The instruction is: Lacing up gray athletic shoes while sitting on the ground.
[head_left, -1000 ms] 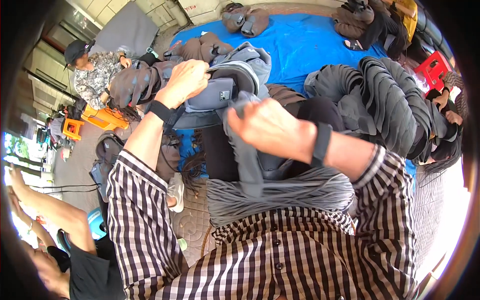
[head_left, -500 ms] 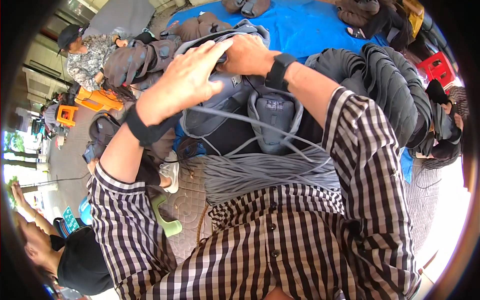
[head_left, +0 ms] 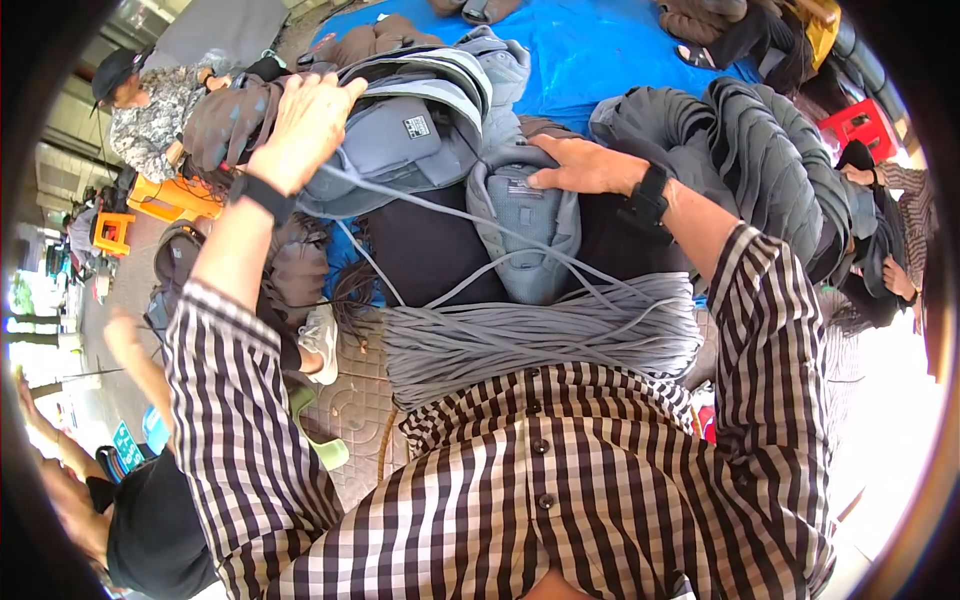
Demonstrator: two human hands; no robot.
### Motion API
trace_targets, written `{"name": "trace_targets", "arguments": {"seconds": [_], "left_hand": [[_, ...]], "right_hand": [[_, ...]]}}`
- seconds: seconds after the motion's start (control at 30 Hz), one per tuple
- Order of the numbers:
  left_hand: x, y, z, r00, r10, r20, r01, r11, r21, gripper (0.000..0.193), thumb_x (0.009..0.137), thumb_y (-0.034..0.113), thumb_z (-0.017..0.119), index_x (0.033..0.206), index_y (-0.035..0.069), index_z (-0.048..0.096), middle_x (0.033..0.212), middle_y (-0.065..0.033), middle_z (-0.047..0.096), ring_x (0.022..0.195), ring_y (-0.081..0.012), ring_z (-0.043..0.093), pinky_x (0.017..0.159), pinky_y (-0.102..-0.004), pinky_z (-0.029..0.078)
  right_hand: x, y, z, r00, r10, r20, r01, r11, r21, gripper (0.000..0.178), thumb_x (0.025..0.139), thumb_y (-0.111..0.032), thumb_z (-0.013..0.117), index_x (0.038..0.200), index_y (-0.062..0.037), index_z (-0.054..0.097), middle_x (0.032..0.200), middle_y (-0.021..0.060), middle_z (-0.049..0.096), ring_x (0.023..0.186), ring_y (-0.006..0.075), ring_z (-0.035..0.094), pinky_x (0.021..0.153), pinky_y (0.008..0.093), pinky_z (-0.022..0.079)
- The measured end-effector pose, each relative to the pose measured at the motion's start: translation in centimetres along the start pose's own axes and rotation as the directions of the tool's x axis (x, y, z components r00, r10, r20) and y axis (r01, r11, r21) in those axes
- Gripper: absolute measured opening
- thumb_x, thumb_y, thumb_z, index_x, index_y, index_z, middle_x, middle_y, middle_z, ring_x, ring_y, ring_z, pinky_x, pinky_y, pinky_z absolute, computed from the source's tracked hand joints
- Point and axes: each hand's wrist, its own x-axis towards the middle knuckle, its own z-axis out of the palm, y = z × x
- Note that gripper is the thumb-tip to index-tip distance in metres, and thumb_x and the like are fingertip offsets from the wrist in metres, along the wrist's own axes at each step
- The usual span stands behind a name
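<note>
A grey shoe upper (head_left: 525, 235) lies in my lap, its padded opening facing away from me. My right hand (head_left: 590, 168) grips its far rim, the thumb inside and the fingers outside. My left hand (head_left: 305, 135) is closed, fingers bent, at the left edge of several layered grey uppers (head_left: 385, 150), the top one bearing a small label. What its fingers hold is hidden. A grey shoelace (head_left: 430, 205) runs from beneath my left hand across the upper. Nearest my body, a thick bundle of grey laces (head_left: 540, 335) lies across my lap.
A long stack of grey uppers (head_left: 770, 160) stands to my right. Beyond is a blue sheet (head_left: 570, 50). People sit at the far left and right, near an orange stool (head_left: 175, 200) and a red crate (head_left: 860, 125). A green stool (head_left: 325, 450) stands low at my left.
My hands, close together over the far uppers before, have moved apart. The left went left to the layered uppers' edge; the right moved right and nearer onto the middle upper.
</note>
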Motion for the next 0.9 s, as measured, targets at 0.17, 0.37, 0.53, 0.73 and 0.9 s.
{"name": "trace_targets", "arguments": {"seconds": [0.17, 0.37, 0.53, 0.73, 0.9], "left_hand": [[-4.2, 10.9, -5.6, 0.798, 0.041, -0.602, -0.305, 0.888, -0.344, 0.021, 0.079, 0.009, 0.061, 0.100, 0.003, 0.064, 0.102, -0.0170, 0.063, 0.105, -0.0319, 0.058, 0.095, -0.0414, 0.044], [-2.4, 13.9, 2.2, 0.922, -0.245, 0.300, 0.342, 0.150, -0.928, 0.061, 0.081, 0.032, 0.071, 0.124, -0.007, 0.051, 0.102, -0.0175, 0.065, 0.092, -0.0228, 0.064, 0.081, -0.0320, 0.050], [-2.0, 12.1, 4.4, 0.919, -0.230, 0.320, 0.393, 0.479, -0.785, 0.042, 0.072, 0.026, 0.070, 0.098, -0.002, 0.054, 0.091, -0.0217, 0.064, 0.083, -0.0347, 0.064, 0.077, -0.0423, 0.049], [-2.3, 12.3, 3.5, 0.839, -0.042, 0.542, 0.493, 0.478, -0.727, 0.029, 0.080, 0.022, 0.060, 0.084, -0.006, 0.055, 0.070, -0.0233, 0.056, 0.063, -0.0275, 0.054, 0.061, -0.0398, 0.041], [-4.6, 11.2, 4.4, 0.854, -0.013, 0.520, 0.506, 0.258, -0.823, 0.023, 0.084, 0.015, 0.055, 0.097, -0.004, 0.057, 0.077, -0.0142, 0.058, 0.072, -0.0176, 0.050, 0.070, -0.0344, 0.042]], "right_hand": [[1.5, 0.2, -0.6, 0.999, 0.036, 0.035, -0.037, 0.999, 0.026, 0.056, 0.089, -0.037, 0.056, 0.129, 0.0014, 0.045, 0.111, 0.0244, 0.060, 0.093, 0.0350, 0.063, 0.069, 0.0417, 0.052], [3.4, -1.4, -1.4, 0.981, 0.127, 0.145, -0.151, 0.973, 0.172, 0.059, 0.086, -0.040, 0.062, 0.128, -0.0014, 0.050, 0.112, 0.0169, 0.059, 0.082, 0.0282, 0.064, 0.056, 0.0377, 0.057], [2.3, 3.1, 0.1, 0.963, 0.194, 0.187, -0.265, 0.569, 0.779, 0.049, 0.091, -0.037, 0.059, 0.124, -0.0007, 0.054, 0.114, 0.0161, 0.059, 0.094, 0.0237, 0.060, 0.071, 0.0374, 0.057], [0.5, 9.6, 3.4, 0.870, 0.429, 0.244, -0.493, 0.763, 0.418, 0.029, 0.089, -0.020, 0.053, 0.108, -0.0010, 0.064, 0.093, 0.0078, 0.066, 0.078, 0.0134, 0.062, 0.059, 0.0298, 0.052], [0.8, 7.5, 7.6, 0.955, 0.177, 0.238, -0.188, 0.982, 0.021, 0.033, 0.089, -0.023, 0.052, 0.107, 0.0014, 0.063, 0.100, 0.0207, 0.067, 0.090, 0.0338, 0.065, 0.074, 0.0435, 0.052]]}}
